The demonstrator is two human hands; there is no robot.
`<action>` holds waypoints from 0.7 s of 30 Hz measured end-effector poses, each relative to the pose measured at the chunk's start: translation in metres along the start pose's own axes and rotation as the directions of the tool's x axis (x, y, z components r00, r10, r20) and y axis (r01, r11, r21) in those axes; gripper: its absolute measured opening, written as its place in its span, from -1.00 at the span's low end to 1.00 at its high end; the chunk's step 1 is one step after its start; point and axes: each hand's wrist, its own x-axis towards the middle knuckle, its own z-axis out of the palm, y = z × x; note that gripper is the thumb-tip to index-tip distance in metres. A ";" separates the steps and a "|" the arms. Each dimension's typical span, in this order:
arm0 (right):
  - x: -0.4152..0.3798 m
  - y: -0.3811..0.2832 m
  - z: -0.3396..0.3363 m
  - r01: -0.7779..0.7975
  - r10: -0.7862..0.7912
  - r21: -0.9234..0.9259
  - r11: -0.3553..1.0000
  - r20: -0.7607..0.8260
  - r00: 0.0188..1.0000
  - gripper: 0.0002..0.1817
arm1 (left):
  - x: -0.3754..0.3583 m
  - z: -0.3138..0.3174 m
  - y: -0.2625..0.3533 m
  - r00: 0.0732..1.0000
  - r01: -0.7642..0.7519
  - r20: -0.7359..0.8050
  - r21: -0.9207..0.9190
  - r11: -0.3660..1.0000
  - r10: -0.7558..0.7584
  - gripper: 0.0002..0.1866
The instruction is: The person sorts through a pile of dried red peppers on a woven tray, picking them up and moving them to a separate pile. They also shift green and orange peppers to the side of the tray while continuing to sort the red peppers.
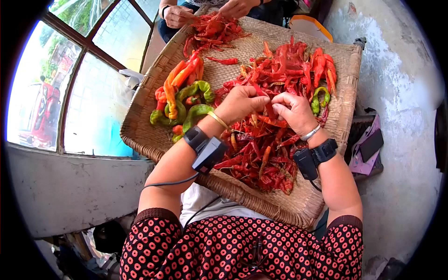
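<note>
Above the middle of a woven basket tray [140, 133], my left hand [239, 105] pinches a red chili pepper [269, 110] between thumb and fingers. My right hand [297, 114] is closed on the same chili from the other side, its fingertips close to the left thumb. Around and below both hands spreads a large heap of wrinkled red chilies [266, 161]. Left of my left hand lies a smaller group of green peppers [198, 114] and orange peppers [175, 86]. One curled green pepper [320, 99] rests right of my right hand.
Across the tray, another person's hands [177, 16] work over a separate pile of red chilies [215, 30]. A window [93, 88] stands at the left and a worn wall [396, 93] at the right. A pink bag with a dark phone-like object [372, 144] sits beside the tray.
</note>
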 end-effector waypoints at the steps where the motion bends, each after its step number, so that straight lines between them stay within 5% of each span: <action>1: 0.000 0.000 -0.001 0.024 -0.025 -0.050 0.998 -0.019 1.000 -0.86 | -0.001 -0.003 0.003 0.998 0.032 -0.047 -0.016 0.999 -0.032 -0.85; 3: 0.002 0.003 -0.003 0.047 -0.051 -0.100 0.994 -0.035 0.998 -0.83 | -0.002 -0.011 0.008 0.979 -0.031 -0.203 -0.211 0.977 -0.013 -0.83; 5: 0.002 0.008 -0.008 0.159 -0.105 -0.462 0.873 0.140 0.984 -0.78 | 0.004 -0.032 0.007 0.938 -0.116 -0.347 -0.316 0.942 0.000 -0.81; 8: -0.004 0.006 -0.006 0.210 -0.046 -0.670 0.712 0.254 0.966 -0.72 | 0.007 -0.039 0.002 0.895 -0.167 -0.446 -0.338 0.926 -0.002 -0.73; 10: -0.005 0.013 -0.002 0.255 -0.075 -0.705 0.662 0.276 0.958 -0.76 | 0.007 -0.033 -0.010 0.956 0.002 -0.293 0.073 0.997 0.019 -0.66; 11: -0.004 0.017 -0.002 0.270 -0.067 -0.727 0.632 0.295 0.953 -0.79 | 0.009 -0.024 -0.022 0.977 -0.080 -0.119 0.568 0.819 0.178 -0.62; 12: -0.004 0.019 -0.002 0.286 -0.060 -0.746 0.601 0.314 0.947 -0.82 | 0.006 -0.013 -0.018 0.975 -0.050 -0.129 0.672 0.739 0.182 -0.62; 14: -0.002 0.019 -0.009 0.266 -0.093 -0.701 0.662 0.275 0.957 -0.89 | 0.002 0.000 -0.015 0.980 -0.030 -0.096 0.799 0.600 0.177 -0.66; 17: -0.001 0.010 -0.025 0.197 -0.181 -0.571 0.797 0.086 0.980 -0.89 | 0.007 -0.003 -0.026 0.969 -0.102 -0.054 0.799 0.592 0.240 -0.69; 21: 0.002 0.013 -0.038 0.053 -0.079 -0.237 0.970 -0.103 0.992 -0.83 | 0.011 -0.010 -0.034 0.970 -0.141 -0.044 0.696 0.704 0.238 -0.69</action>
